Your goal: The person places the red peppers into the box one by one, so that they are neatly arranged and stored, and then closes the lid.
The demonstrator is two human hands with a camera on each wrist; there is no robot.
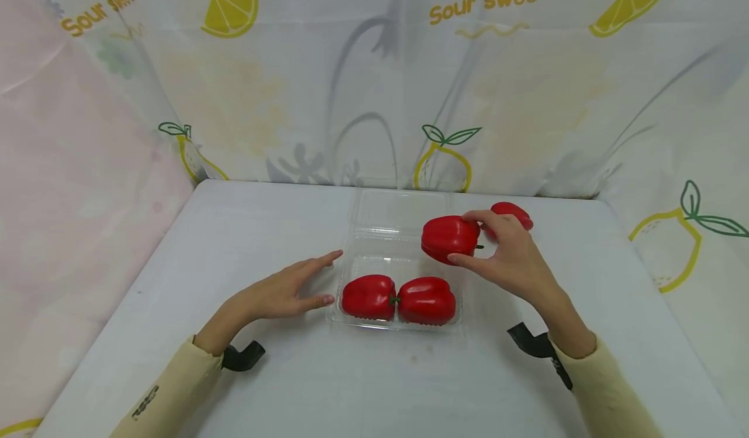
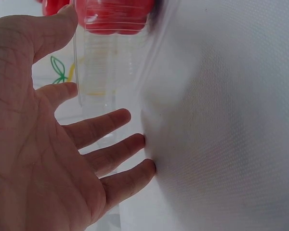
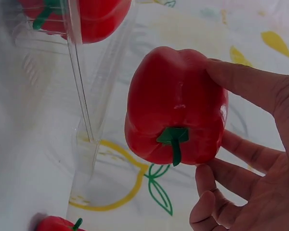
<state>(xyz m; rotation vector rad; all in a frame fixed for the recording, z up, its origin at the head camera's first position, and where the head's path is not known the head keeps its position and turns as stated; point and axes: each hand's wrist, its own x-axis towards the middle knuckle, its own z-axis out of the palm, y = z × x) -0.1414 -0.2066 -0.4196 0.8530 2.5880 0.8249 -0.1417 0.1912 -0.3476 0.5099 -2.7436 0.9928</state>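
Between thumb and fingers, my right hand (image 1: 508, 256) holds a red bell pepper (image 1: 449, 238) above the back right part of a clear plastic clamshell box (image 1: 363, 264). The right wrist view shows this bell pepper (image 3: 176, 101) with its green stem toward the camera. Two more red bell peppers, one on the left (image 1: 368, 296) and one on the right (image 1: 427, 300), lie in the front of the box, stems facing each other. My left hand (image 1: 287, 292) is at the box's left side, fingers spread and holding nothing; in its wrist view the fingertips (image 2: 147, 166) are close to the tabletop.
Another red bell pepper (image 1: 512, 214) lies on the white table (image 1: 281, 379) at the back right, partly hidden by my right hand. The box's transparent lid (image 1: 404, 210) is folded back toward the rear. A lemon-print cloth (image 1: 374, 80) hangs behind the table.
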